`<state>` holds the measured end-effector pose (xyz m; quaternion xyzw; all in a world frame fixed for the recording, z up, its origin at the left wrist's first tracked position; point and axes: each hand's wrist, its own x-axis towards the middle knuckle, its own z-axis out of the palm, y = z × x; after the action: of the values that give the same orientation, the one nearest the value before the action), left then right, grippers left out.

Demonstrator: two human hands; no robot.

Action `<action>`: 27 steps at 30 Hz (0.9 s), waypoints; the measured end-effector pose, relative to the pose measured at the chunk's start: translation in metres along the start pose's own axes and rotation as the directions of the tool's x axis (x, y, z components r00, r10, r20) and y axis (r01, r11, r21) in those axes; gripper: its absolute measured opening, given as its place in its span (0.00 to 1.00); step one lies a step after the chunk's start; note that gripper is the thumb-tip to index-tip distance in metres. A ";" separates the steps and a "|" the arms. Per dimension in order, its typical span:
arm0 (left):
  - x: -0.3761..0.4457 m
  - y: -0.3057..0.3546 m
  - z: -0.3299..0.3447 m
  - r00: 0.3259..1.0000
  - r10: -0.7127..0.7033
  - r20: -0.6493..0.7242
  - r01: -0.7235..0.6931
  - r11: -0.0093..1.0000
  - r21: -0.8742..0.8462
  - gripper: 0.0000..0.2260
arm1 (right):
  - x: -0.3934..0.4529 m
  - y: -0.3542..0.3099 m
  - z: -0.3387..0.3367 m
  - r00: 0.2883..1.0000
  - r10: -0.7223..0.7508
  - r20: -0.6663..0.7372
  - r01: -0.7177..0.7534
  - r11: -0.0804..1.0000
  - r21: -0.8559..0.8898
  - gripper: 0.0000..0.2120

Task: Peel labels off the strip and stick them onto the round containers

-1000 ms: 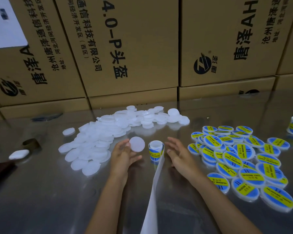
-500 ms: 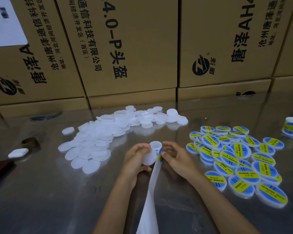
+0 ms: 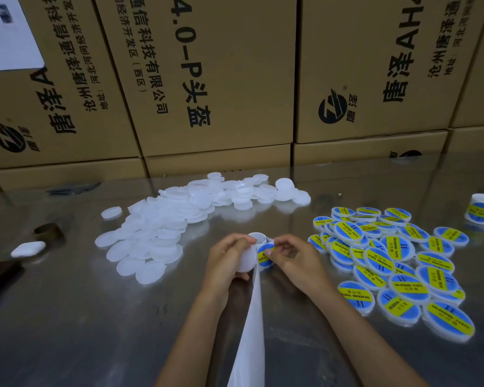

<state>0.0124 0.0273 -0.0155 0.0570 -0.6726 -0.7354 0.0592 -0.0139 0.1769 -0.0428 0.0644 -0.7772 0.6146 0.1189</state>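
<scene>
Right hand (image 3: 294, 258) now pinching label (image 3: 264, 255) on roll, left hand (image 3: 229, 255) gripping upright white container (image 3: 246, 261)

Stacked cardboard boxes (image 3: 213, 79) behind reflective metal table (image 3: 67, 331)

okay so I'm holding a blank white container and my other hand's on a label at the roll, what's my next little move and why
Probably peel that label free of the roll with your right hand, then press it onto the blank container in your left hand. Its face is bare, unlike the labelled pile.
</scene>
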 end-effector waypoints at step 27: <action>-0.001 0.003 -0.004 0.999 -0.036 0.027 0.034 0.997 0.071 0.03 | -0.017 -0.019 -0.031 0.893 0.092 0.441 -0.145 0.985 0.088 0.13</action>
<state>0.0137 0.0235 -0.0132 0.0606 -0.6977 -0.7130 0.0346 0.0102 0.2012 -0.0225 0.1595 -0.7485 0.6359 -0.0996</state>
